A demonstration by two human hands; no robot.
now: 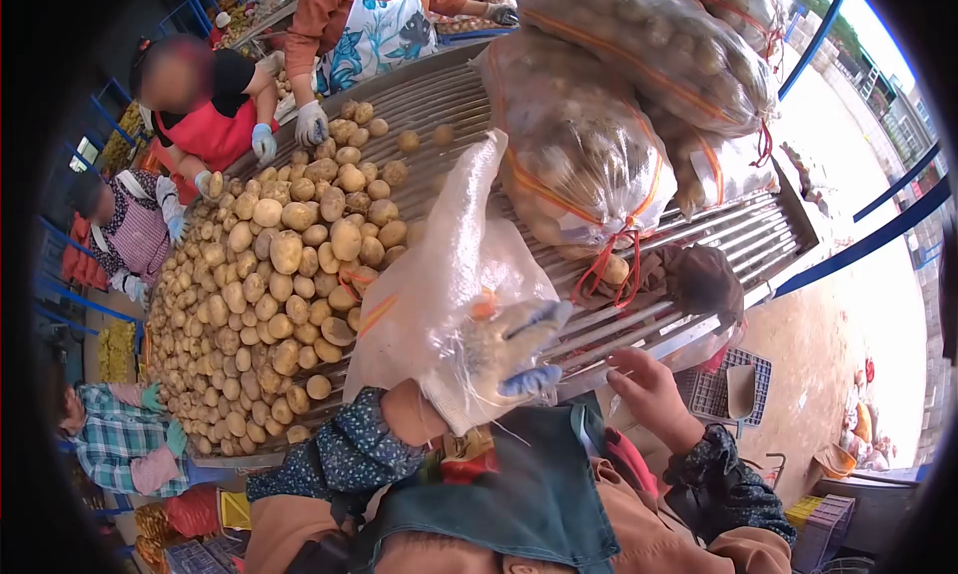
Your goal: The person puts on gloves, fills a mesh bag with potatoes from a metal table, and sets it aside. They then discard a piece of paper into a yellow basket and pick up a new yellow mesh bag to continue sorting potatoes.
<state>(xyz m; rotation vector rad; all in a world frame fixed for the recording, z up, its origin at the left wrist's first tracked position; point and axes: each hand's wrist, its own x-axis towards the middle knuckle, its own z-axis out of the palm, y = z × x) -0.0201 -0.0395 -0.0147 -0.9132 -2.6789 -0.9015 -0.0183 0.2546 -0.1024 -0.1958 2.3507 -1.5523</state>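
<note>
My left hand [489, 359], in a white and blue work glove, is over the near edge of the slatted metal table. Its fingers are apart and blurred, against a clear plastic bag [429, 275] that looks mostly empty; whether they grip it cannot be seen. To the right, my bare right hand [649, 389] is closed, thumb and fingers together, near the table's edge, and what it holds is too small to name. A large pile of potatoes [269, 294] covers the table on the left. A filled bag [584, 145], tied with red string, lies beyond my hands.
More filled bags [659, 45] lie stacked at the back right. A dark cloth [699, 280] rests on the slats [758, 225]. Several people in gloves stand around the far and left sides. A crate [733, 389] with a scoop is on the floor at right.
</note>
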